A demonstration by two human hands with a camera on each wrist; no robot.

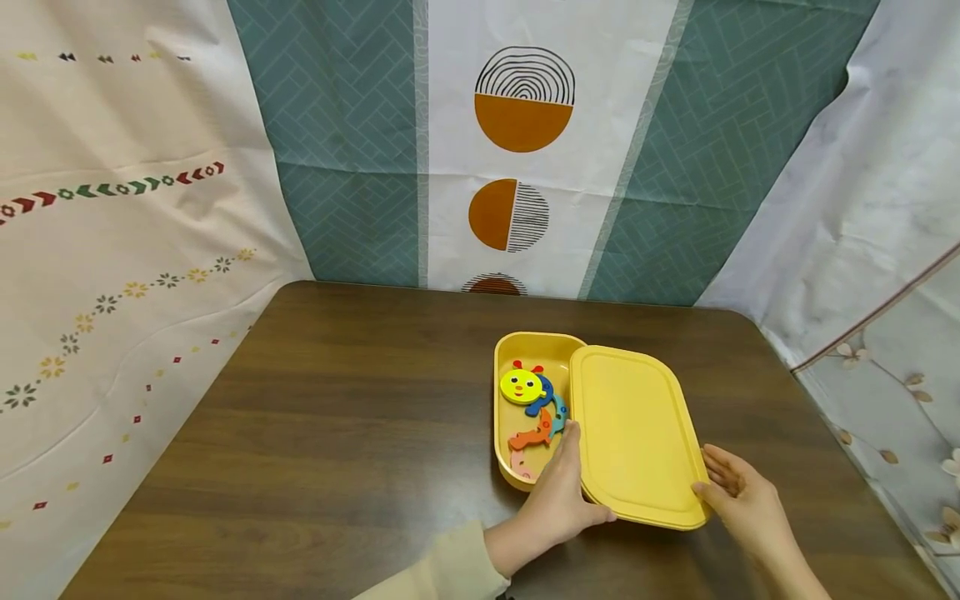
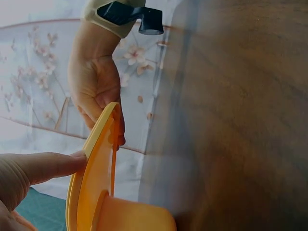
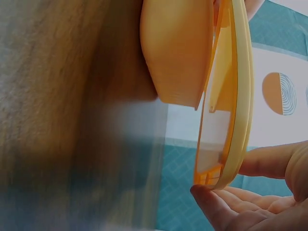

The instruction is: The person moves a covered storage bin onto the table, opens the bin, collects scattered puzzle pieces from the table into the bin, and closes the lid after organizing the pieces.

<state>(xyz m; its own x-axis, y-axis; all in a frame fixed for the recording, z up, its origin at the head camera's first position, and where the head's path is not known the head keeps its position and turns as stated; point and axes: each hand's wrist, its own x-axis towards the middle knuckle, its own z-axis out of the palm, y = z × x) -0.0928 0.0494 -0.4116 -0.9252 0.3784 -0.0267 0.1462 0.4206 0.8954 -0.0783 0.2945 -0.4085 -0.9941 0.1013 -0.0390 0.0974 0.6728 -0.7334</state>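
A yellow box (image 1: 504,458) stands on the table, its right part covered by a matching yellow lid (image 1: 637,433). The lid is shifted to the right and raised at an angle off the box. My left hand (image 1: 551,500) holds the lid's near left corner, thumb on the rim; its other fingers are partly hidden. At the near right corner my right hand (image 1: 750,508) pinches the lid, thumb on top and fingers underneath. Inside the box lie a smiling yellow caterpillar head piece (image 1: 521,387) and blue, teal, orange (image 1: 531,440) and pink pieces.
The brown wooden table (image 1: 337,433) extends left of the box, with its right edge beyond my right hand. Patterned curtains (image 1: 360,125) hang behind it and on both sides. The wrist camera mount (image 2: 130,14) shows on my right wrist.
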